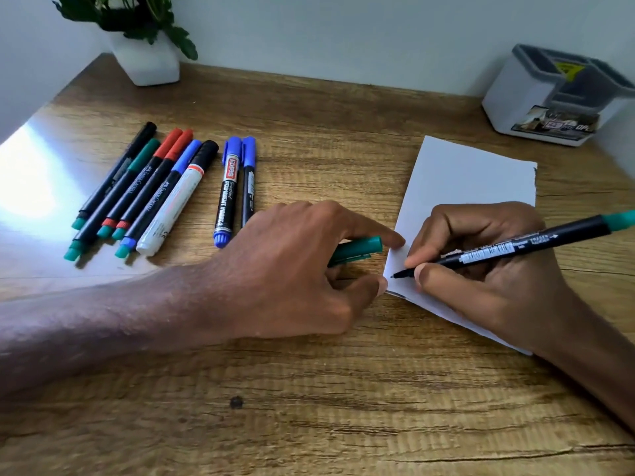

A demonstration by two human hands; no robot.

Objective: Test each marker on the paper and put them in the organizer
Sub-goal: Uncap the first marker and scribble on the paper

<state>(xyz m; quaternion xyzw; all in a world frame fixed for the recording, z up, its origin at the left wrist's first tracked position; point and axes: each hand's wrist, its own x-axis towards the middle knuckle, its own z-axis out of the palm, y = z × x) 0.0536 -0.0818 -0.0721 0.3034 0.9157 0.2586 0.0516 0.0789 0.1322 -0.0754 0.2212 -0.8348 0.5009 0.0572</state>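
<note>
Green-ended marker (515,248) is gripped by the right hand (488,269), its tip set on the white paper (460,176) at centre right. Its cap (359,248) is clasped in the left hand (299,266) beside the paper. Other markers (154,190) are laid centre left, the organizer (546,97) upper right.

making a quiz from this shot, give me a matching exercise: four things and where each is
Things
1. green plastic marker cap
2. uncapped black marker with a green end
3. grey and white plastic organizer
4. white square plant pot

Places
a. far left of the wooden desk
b. held in the left hand
c. far right of the desk
d. gripped by the right hand, tip at the white paper sheet

Pairs: 1-b, 2-d, 3-c, 4-a
</note>
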